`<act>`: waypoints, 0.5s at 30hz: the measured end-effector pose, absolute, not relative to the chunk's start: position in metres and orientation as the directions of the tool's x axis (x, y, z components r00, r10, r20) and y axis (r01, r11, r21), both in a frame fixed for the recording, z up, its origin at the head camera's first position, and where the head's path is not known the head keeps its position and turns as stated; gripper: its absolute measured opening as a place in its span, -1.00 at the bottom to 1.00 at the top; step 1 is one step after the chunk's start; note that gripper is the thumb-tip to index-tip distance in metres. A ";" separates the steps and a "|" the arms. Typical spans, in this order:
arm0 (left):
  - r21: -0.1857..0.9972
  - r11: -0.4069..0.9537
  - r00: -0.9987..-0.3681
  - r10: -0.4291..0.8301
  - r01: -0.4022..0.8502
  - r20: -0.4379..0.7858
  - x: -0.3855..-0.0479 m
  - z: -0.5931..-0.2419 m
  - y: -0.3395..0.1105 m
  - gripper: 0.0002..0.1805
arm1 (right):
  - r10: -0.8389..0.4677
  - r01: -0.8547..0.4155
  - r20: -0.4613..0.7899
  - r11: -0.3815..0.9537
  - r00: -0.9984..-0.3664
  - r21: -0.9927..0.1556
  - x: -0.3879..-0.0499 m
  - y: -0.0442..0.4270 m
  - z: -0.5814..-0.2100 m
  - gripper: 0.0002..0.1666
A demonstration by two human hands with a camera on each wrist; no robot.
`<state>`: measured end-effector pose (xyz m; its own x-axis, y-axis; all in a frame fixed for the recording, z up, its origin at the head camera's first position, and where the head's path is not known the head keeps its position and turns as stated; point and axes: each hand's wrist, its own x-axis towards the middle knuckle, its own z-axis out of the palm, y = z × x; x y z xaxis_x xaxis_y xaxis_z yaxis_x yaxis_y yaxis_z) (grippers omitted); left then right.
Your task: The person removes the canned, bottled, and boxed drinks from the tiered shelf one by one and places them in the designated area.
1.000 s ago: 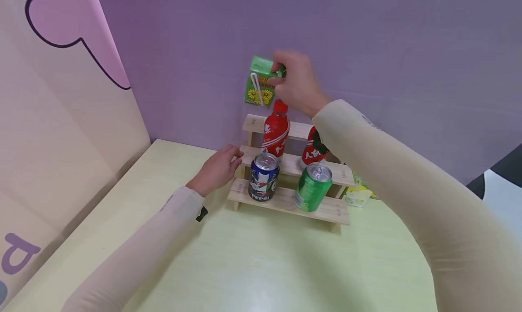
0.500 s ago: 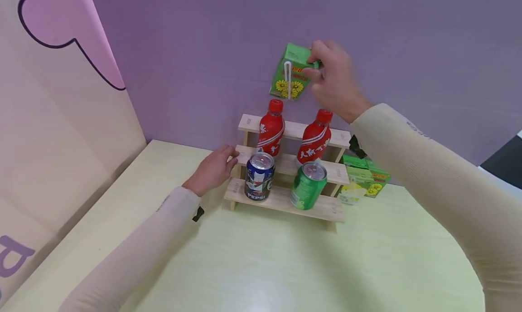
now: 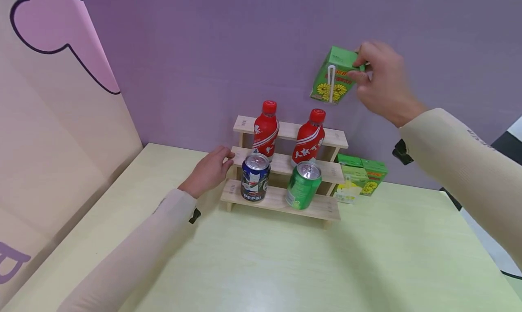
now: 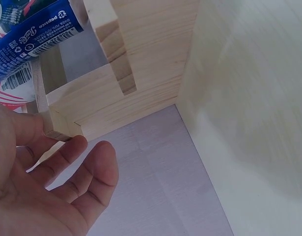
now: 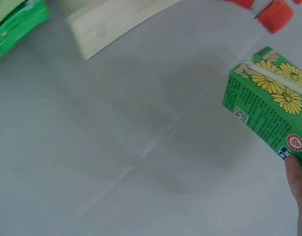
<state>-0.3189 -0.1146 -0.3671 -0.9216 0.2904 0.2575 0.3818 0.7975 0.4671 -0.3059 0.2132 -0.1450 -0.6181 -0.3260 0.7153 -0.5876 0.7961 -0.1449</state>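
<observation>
Purple wall point(image 3: 183, 53) behind a pale table point(image 3: 253, 266) bearing a three-tier wooden stand point(image 3: 287, 129). Right hand's grip point(image 3: 383, 80) pinches a green carton point(image 3: 338, 78), raised before the wall above the stand's right end; left hand's grip point(image 3: 209, 172) touches the middle shelf point(image 3: 281, 163), whether pinching cannot be told.

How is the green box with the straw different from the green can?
The green box has flat sides and corners, but the green can is round. The box is up in the air in the right grip, while the can stands on the bottom step of the wooden rack. The box shows a white straw; the can has a silver top. Both are green!
</observation>
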 end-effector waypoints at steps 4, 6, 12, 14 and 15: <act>0.471 0.801 -0.927 0.285 0.369 0.243 -0.318 -0.368 -0.115 -0.73 | -0.318 -0.572 0.714 0.808 -0.624 -0.140 -0.296 0.235 -0.147 -0.86; 0.472 0.802 -0.929 0.282 0.366 0.240 -0.318 -0.367 -0.117 -0.73 | -0.309 -0.551 0.707 0.823 -0.637 -0.137 -0.290 0.246 -0.149 -0.86; 0.467 0.797 -0.922 0.294 0.383 0.253 -0.316 -0.365 -0.122 -0.73 | -0.337 -0.504 0.636 0.859 -0.694 -0.095 -0.272 0.277 -0.154 -0.86; 0.465 0.799 -0.922 0.292 0.382 0.255 -0.316 -0.365 -0.123 -0.73 | -0.352 -0.495 0.601 0.865 -0.717 -0.085 -0.267 0.289 -0.158 -0.86; 0.465 0.799 -0.922 0.292 0.382 0.255 -0.316 -0.365 -0.123 -0.73 | -0.350 -0.479 0.579 0.874 -0.736 -0.081 -0.263 0.294 -0.160 -0.86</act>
<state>-0.3156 -0.1233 -0.3653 -0.9217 0.2921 0.2551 0.3819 0.7986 0.4652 -0.2633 0.2943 -0.1604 -0.7362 -0.3500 0.5793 -0.4794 0.8738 -0.0813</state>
